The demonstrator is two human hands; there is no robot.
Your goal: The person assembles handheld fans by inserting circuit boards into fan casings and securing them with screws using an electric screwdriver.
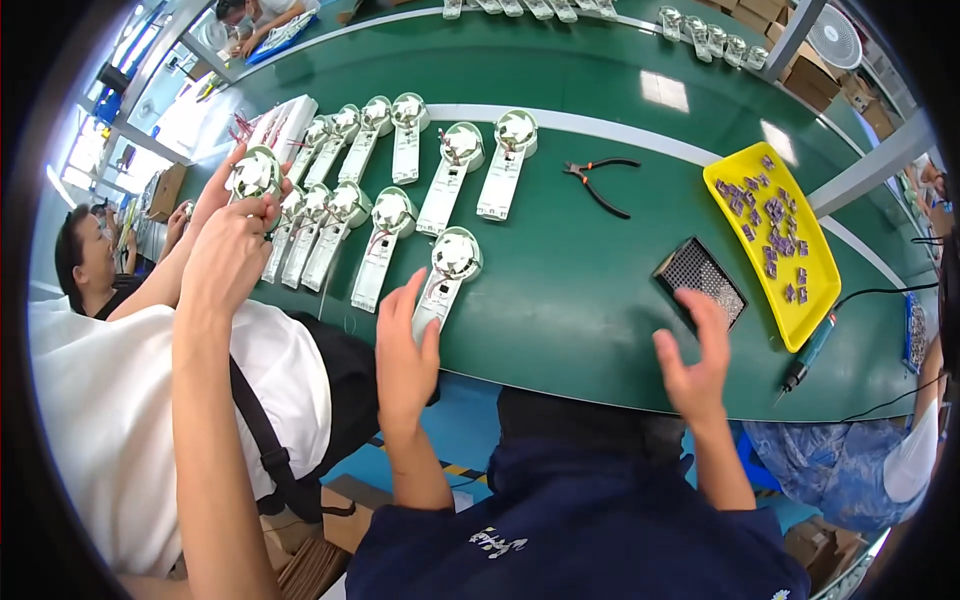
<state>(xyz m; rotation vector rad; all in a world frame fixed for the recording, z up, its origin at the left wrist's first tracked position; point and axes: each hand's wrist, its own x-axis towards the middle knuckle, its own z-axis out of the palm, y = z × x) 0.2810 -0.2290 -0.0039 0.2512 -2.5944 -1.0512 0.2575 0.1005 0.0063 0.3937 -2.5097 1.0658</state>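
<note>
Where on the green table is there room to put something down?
There's bare table between the pliers, the black box and the nearest white device; more between the pliers and yellow tray. The left, full of white devices, is crowded.

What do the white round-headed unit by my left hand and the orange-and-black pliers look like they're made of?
White round-headed unit: probably moulded plastic, smooth, given its even colour and clean edges. Orange-and-black pliers: dark head, likely metal; handles look plastic- or rubber-coated, from their orange colour.
</note>
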